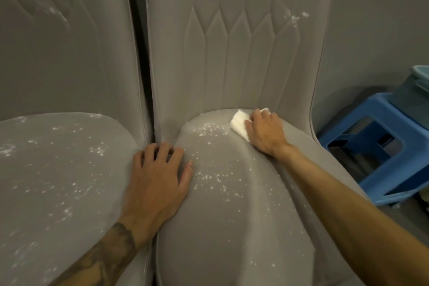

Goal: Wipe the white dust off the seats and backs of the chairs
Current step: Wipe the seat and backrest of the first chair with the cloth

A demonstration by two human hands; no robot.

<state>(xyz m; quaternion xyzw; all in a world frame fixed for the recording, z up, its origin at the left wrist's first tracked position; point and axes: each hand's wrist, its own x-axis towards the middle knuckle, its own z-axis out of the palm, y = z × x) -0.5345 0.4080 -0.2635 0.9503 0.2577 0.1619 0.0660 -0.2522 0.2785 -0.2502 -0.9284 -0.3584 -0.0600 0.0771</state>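
White dust (213, 130) lies in specks across the seat (232, 227) of the right-hand chair. It is thickest at the rear left and in a band down the middle, while the strip along the seat's right edge looks mostly free of it. A few flecks cling high on this chair's back (232, 53), toward its right edge.

A folded white cloth (239, 123) sits at the very rear of the seat, in the crease where seat meets back, just right of the thickest patch. From the cloth, the speckled surface runs leftward and toward the camera.

The left chair seat (58, 181) is speckled too, and its back (65, 53) carries pale smears. Only a narrow dark gap (139, 53) parts the two backs, and the two cushions almost touch below it. On the other side a blue stool (380, 146) stands near the right chair's edge, with a teal basin (413, 95) on top and a grey wall (371, 18) behind.

The right hand (264, 131) reaches in from the lower right with the forearm stretched out. Its fingers curl over the cloth and grip it against the cushion. The left hand (157, 176) lies flat with fingers spread and straight, holding nothing. It presses on the left rim of the right chair's seat, its fingertips at the foot of the gap.
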